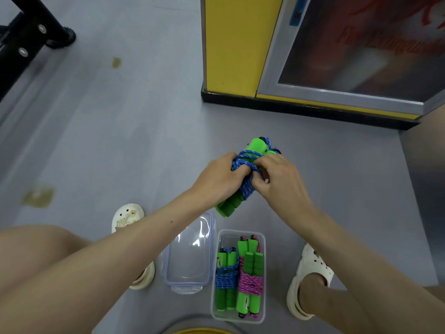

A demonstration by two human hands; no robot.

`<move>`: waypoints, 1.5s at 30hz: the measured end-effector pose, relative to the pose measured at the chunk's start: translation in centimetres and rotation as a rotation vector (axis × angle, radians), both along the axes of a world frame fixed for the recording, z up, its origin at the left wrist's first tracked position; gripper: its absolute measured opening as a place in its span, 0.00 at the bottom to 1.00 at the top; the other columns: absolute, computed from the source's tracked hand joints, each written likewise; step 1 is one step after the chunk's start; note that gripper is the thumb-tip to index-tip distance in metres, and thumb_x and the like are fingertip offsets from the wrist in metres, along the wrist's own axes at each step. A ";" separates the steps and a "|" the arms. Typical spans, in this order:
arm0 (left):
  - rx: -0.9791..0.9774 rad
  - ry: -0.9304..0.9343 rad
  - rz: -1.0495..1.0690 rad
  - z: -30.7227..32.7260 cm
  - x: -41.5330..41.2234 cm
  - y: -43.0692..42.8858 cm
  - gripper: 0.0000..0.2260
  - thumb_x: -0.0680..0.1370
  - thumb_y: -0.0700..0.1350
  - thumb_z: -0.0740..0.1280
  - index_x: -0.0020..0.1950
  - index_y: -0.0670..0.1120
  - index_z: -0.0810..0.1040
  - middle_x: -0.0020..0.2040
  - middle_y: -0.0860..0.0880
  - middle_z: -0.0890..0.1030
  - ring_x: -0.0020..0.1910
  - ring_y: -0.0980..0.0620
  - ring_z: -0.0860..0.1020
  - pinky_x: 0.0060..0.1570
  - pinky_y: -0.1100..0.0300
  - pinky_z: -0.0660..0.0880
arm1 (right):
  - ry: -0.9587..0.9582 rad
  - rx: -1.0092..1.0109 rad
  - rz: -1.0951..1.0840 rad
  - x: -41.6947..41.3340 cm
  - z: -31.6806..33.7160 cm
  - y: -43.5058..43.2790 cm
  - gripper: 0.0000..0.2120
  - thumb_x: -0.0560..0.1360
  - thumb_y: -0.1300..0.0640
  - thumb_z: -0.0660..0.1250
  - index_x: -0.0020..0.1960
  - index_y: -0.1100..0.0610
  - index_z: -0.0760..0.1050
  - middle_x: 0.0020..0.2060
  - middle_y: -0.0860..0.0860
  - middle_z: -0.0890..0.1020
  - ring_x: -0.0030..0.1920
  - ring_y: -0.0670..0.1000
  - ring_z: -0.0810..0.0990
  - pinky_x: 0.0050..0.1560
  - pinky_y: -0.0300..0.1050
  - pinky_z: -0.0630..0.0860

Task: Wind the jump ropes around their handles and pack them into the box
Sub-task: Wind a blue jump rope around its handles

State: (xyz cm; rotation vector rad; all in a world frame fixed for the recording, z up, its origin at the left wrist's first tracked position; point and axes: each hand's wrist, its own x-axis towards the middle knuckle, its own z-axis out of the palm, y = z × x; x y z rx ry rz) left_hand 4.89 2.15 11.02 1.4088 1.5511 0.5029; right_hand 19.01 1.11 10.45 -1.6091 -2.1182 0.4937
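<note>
I hold a jump rope point(250, 160) with green foam handles and blue cord above the floor, the cord wound round the paired handles. My left hand point(218, 179) grips the wound bundle from the left, fingers curled into the cord. My right hand point(280, 180) pinches the cord at the bundle's middle from the right. Below, a clear plastic box point(240, 319) stands on the floor between my feet. It holds a wound blue-cord rope point(226, 278) on the left and a wound pink-cord rope point(251, 283) on the right.
The box's clear lid point(190, 256) lies on the floor just left of the box. My feet in white clogs point(310, 266) flank both. A yellow pillar point(236, 44) with a black base stands ahead; a black metal frame point(29, 32) is at the far left.
</note>
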 end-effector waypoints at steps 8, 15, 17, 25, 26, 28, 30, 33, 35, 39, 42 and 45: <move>-0.023 0.088 -0.070 0.1 -0.1 0.2 0.08 0.78 0.48 0.59 0.47 0.45 0.74 0.39 0.49 0.77 0.38 0.49 0.74 0.35 0.57 0.67 | 0.191 -0.351 -0.061 0.2 1.0 0.3 0.04 0.71 0.65 0.65 0.44 0.59 0.77 0.30 0.50 0.70 0.31 0.46 0.66 0.34 0.40 0.63; -0.028 0.181 -0.103 -0.3 -0.1 -0.5 0.10 0.78 0.49 0.58 0.48 0.45 0.75 0.40 0.47 0.78 0.38 0.48 0.75 0.34 0.57 0.68 | 0.310 -0.565 -0.109 0.3 0.7 -0.1 0.02 0.72 0.64 0.67 0.43 0.60 0.77 0.28 0.50 0.66 0.31 0.47 0.64 0.32 0.39 0.62; -0.013 0.213 -0.124 -0.4 -0.1 -0.6 0.10 0.78 0.50 0.58 0.49 0.45 0.74 0.40 0.47 0.78 0.39 0.47 0.76 0.35 0.56 0.69 | 0.322 -0.576 -0.108 0.3 0.6 -0.2 0.02 0.71 0.64 0.68 0.43 0.59 0.76 0.28 0.49 0.65 0.30 0.46 0.63 0.30 0.35 0.61; 0.050 0.290 -0.145 -0.1 0.1 -1.1 0.12 0.78 0.51 0.58 0.57 0.47 0.74 0.44 0.47 0.80 0.42 0.46 0.78 0.39 0.54 0.73 | 0.457 -0.546 -0.101 0.5 0.3 -0.7 0.07 0.69 0.60 0.74 0.39 0.58 0.75 0.30 0.49 0.66 0.31 0.44 0.62 0.31 0.35 0.61; 0.055 0.284 -0.142 0.0 0.1 -1.1 0.12 0.78 0.51 0.58 0.57 0.48 0.73 0.44 0.46 0.80 0.42 0.46 0.78 0.40 0.54 0.73 | 0.464 -0.540 -0.099 0.5 0.3 -0.6 0.07 0.69 0.60 0.74 0.40 0.59 0.75 0.30 0.49 0.66 0.31 0.44 0.62 0.30 0.34 0.61; 0.051 0.253 -0.130 0.0 0.0 -1.2 0.12 0.78 0.51 0.58 0.58 0.48 0.73 0.44 0.46 0.80 0.42 0.46 0.77 0.39 0.55 0.73 | 0.469 -0.549 -0.086 0.7 0.5 -0.5 0.07 0.69 0.59 0.74 0.40 0.58 0.76 0.30 0.49 0.65 0.30 0.44 0.62 0.29 0.33 0.62; 0.049 0.232 -0.119 0.0 -0.2 -1.3 0.12 0.78 0.50 0.57 0.57 0.49 0.74 0.44 0.46 0.80 0.42 0.46 0.77 0.39 0.54 0.73 | 0.476 -0.573 -0.068 0.8 0.7 -0.3 0.07 0.70 0.59 0.74 0.39 0.56 0.75 0.29 0.49 0.65 0.30 0.44 0.62 0.30 0.34 0.61; 0.046 0.200 -0.113 0.2 -0.6 -1.1 0.14 0.78 0.51 0.56 0.60 0.51 0.74 0.47 0.46 0.80 0.44 0.46 0.78 0.45 0.50 0.76 | 0.488 -0.601 -0.051 0.9 0.9 -0.2 0.07 0.71 0.59 0.72 0.39 0.55 0.75 0.29 0.49 0.65 0.30 0.44 0.62 0.31 0.37 0.61; 0.053 0.215 -0.146 0.3 -0.9 -1.2 0.16 0.77 0.52 0.57 0.63 0.51 0.72 0.48 0.47 0.80 0.45 0.47 0.78 0.45 0.50 0.77 | 0.494 -0.602 -0.052 0.6 0.7 -0.4 0.06 0.73 0.59 0.71 0.39 0.55 0.74 0.29 0.48 0.65 0.29 0.42 0.62 0.31 0.35 0.60; 0.025 0.194 -0.135 0.5 -0.8 -1.7 0.19 0.73 0.56 0.59 0.59 0.49 0.74 0.46 0.48 0.81 0.44 0.48 0.79 0.46 0.48 0.79 | 0.454 -0.585 -0.079 0.0 -0.1 -0.8 0.02 0.73 0.62 0.67 0.43 0.60 0.74 0.30 0.48 0.66 0.30 0.43 0.63 0.33 0.38 0.62; 0.037 0.205 -0.099 0.4 -0.6 -1.6 0.20 0.71 0.57 0.58 0.57 0.49 0.75 0.43 0.48 0.81 0.42 0.48 0.79 0.43 0.49 0.79 | 0.302 -0.459 -0.060 -0.6 0.0 -0.8 0.03 0.72 0.63 0.66 0.44 0.62 0.74 0.32 0.49 0.68 0.32 0.46 0.64 0.32 0.35 0.62; 0.072 0.278 -0.095 0.2 -0.7 -1.4 0.14 0.75 0.54 0.60 0.57 0.50 0.74 0.41 0.49 0.80 0.40 0.48 0.78 0.39 0.54 0.75 | 0.046 -0.296 0.039 -0.8 0.4 -0.8 0.04 0.71 0.63 0.65 0.42 0.64 0.73 0.36 0.54 0.74 0.36 0.51 0.69 0.33 0.41 0.62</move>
